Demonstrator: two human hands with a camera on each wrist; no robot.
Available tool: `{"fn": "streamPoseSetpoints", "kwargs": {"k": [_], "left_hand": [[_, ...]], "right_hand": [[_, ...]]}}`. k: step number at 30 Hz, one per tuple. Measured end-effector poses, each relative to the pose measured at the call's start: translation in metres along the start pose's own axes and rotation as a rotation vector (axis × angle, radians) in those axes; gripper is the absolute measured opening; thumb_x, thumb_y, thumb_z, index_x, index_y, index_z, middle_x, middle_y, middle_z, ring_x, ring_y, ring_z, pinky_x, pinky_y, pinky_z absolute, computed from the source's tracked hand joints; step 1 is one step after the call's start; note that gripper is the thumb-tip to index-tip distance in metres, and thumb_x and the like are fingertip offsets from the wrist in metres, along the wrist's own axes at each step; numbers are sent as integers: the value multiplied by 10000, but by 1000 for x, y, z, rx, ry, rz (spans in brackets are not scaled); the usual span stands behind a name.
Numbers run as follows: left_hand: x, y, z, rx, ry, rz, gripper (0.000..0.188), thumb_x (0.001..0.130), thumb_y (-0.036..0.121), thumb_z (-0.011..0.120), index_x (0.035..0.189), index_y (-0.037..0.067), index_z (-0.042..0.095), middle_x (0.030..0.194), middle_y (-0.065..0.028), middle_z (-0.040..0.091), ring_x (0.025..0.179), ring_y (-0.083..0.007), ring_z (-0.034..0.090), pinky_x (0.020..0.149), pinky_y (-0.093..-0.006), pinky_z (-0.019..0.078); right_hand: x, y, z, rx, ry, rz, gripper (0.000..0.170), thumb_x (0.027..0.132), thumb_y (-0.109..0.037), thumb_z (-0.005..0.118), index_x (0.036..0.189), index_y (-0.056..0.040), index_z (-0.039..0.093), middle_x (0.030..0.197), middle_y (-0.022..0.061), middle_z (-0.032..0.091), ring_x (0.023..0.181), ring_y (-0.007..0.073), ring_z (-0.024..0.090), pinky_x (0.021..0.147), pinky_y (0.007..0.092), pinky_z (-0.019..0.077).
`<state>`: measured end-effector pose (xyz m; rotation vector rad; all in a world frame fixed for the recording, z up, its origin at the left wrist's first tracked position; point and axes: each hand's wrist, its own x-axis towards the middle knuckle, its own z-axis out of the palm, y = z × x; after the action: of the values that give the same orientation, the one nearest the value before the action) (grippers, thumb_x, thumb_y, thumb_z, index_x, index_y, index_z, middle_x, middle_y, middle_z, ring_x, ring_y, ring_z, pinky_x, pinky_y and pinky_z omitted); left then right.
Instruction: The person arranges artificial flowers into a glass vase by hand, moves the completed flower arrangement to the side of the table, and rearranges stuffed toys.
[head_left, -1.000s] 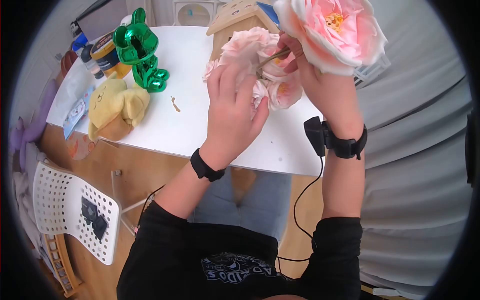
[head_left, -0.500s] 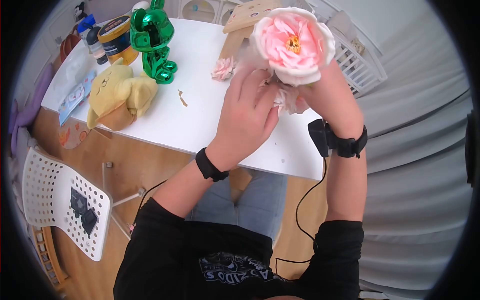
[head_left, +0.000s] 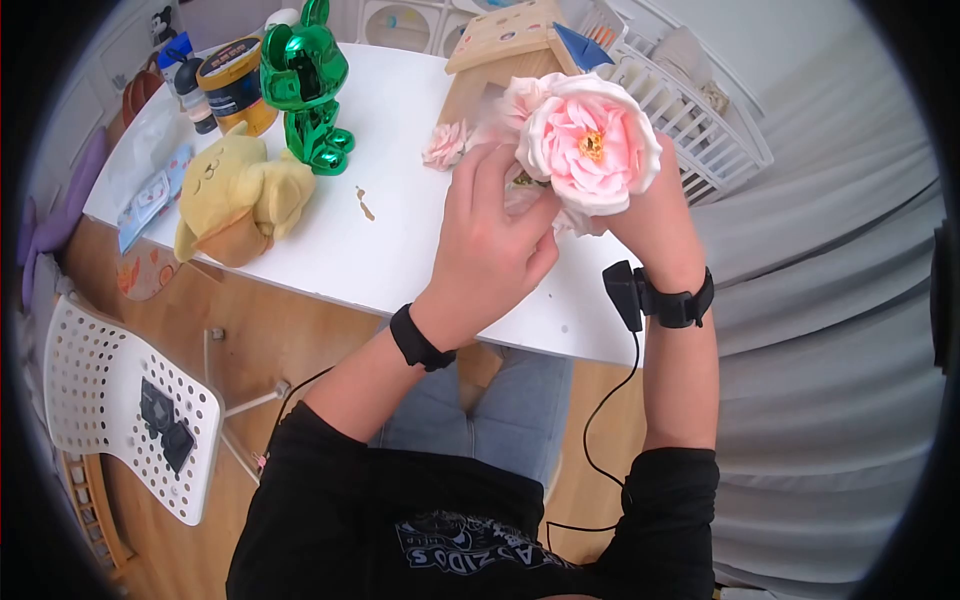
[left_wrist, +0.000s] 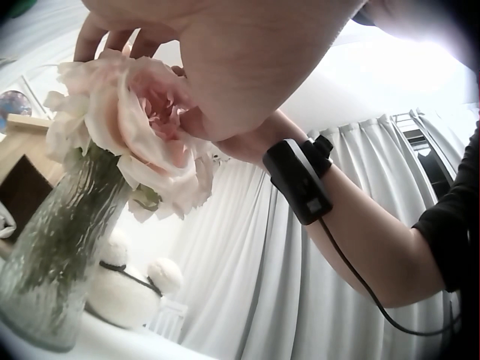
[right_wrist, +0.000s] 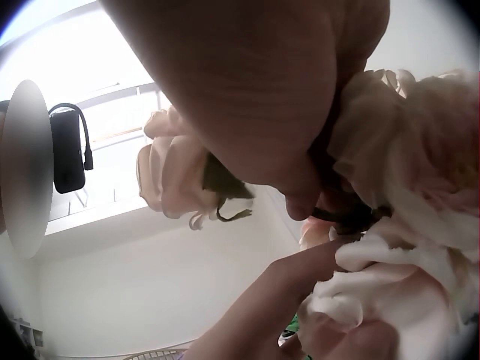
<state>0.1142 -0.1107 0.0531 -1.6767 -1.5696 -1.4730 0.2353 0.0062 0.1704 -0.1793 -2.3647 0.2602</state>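
Pink roses (left_wrist: 154, 127) stand in a ribbed clear glass vase (left_wrist: 67, 247) in the left wrist view. My left hand (head_left: 490, 235) curls its fingers and thumb round the blossoms at the vase top. My right hand (head_left: 645, 215) is just right of them, partly hidden under a large open pink rose (head_left: 590, 145). In the right wrist view, the right hand (right_wrist: 277, 97) pinches dark stems between its fingertips, beside the blossoms and the left hand's fingers. The stems' lower ends are hidden there.
A green shiny bear figure (head_left: 305, 80), a yellow plush (head_left: 235, 195) and jars (head_left: 235, 85) stand on the left of the white table (head_left: 390, 240). A wooden house (head_left: 500, 45) is behind the flowers; a white crib (head_left: 700, 120) is at the right.
The right hand and the large rose have moved from the upper right down and inward, close to the other blossoms. The left hand has stayed at the blossoms.
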Motion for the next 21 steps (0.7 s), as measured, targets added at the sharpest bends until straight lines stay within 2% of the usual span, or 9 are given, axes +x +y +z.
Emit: {"fn": "streamPoseSetpoints", "kwargs": {"k": [3,7,9,12,13,16,18,19,21], "left_hand": [[0,4,0,18,18,-10,382,777,37,781,1159,49,785,1434,-255,537,1391,-493,501,1145,-572,480],[-3,7,2,8,19,-29,389,784,43,782,1173,58,783,1454,-269,531,1415,-510,482,1165,-586,462],[-5,7,4,13,17,-34,391,785,46,783,1176,62,783,1463,-274,529,1424,-516,475,1170,-590,456],[-8,7,5,41,0,-26,478,796,39,767,1272,82,777,1521,-293,474,1408,-550,442,1171,-619,444],[-8,7,5,34,-1,-30,475,798,39,765,1271,83,778,1523,-293,472,1407,-551,442,1173,-620,443],[-7,9,7,31,20,-43,441,795,44,772,1235,78,778,1505,-292,490,1426,-544,448,1179,-611,439],[-6,8,8,32,42,-50,411,791,48,779,1201,73,776,1486,-290,510,1447,-536,453,1185,-601,435],[-7,7,8,25,31,-42,437,792,34,772,1226,76,778,1496,-290,492,1429,-538,453,1178,-607,442],[-6,8,7,17,21,-35,463,793,21,764,1252,78,780,1506,-289,475,1411,-539,452,1172,-614,449]], "right_hand": [[-2,2,3,46,-16,142,413,882,-76,823,1282,-23,733,1140,202,775,997,417,746,890,432,611],[-2,4,6,68,15,138,418,882,-73,825,1287,-14,739,1211,206,753,1047,410,746,928,432,609],[-3,10,10,-46,36,32,440,880,-83,835,1302,-1,739,1314,213,699,1130,419,722,969,437,597],[-3,16,13,-59,-7,65,440,875,-81,844,1292,15,747,1365,212,654,1179,426,698,994,450,586],[-4,18,15,-59,-7,62,440,875,-81,844,1292,15,747,1365,212,654,1179,426,698,994,450,586],[-4,19,20,-101,56,-24,465,843,-86,906,1263,-3,725,1164,155,698,1020,339,730,903,414,586],[-6,17,22,-98,92,57,636,833,-49,916,1397,-37,620,1188,166,689,1023,344,730,876,417,591],[-6,18,25,-99,90,57,636,833,-49,916,1397,-37,620,1188,166,689,1023,344,730,876,417,591],[-9,21,33,114,282,-50,573,868,6,818,1376,-68,565,1307,201,653,1067,443,715,895,453,611]]}}
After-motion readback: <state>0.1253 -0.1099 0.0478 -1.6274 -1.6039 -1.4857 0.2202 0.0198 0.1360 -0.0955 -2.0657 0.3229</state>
